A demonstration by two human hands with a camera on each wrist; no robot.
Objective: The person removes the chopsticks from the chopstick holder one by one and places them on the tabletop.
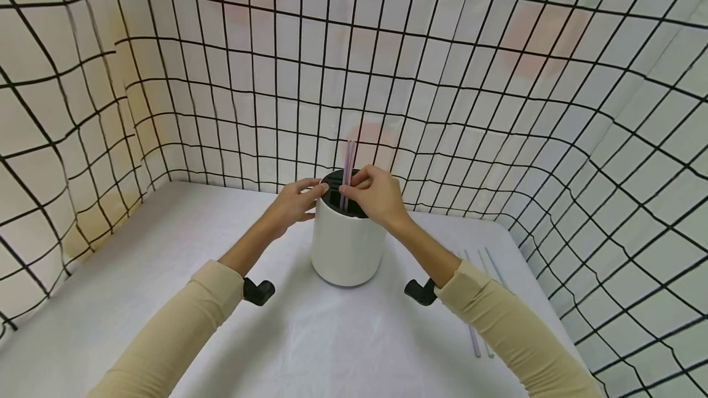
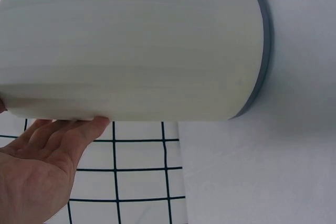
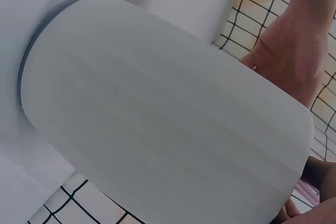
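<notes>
A white cylindrical holder (image 1: 347, 250) with a black inside (image 1: 333, 198) stands upright on the table in the head view. My left hand (image 1: 295, 204) grips its left side near the top, thumb at the rim and fingers against the wall; in the left wrist view those fingers (image 2: 86, 129) touch the white surface. Over the opening, my right hand (image 1: 378, 194) pinches thin purple straws (image 1: 348, 161) between thumb and fingertips. The straws stand nearly upright, their lower ends inside the holder. In the right wrist view the holder (image 3: 157, 108) hides most of the right hand.
More thin straws (image 1: 474, 341), purple, green and blue, lie on the table at the right, partly hidden under my right forearm. A white cloth covers the table (image 1: 343, 349). Black wire mesh (image 1: 310, 60) encloses the back and both sides, close behind the holder.
</notes>
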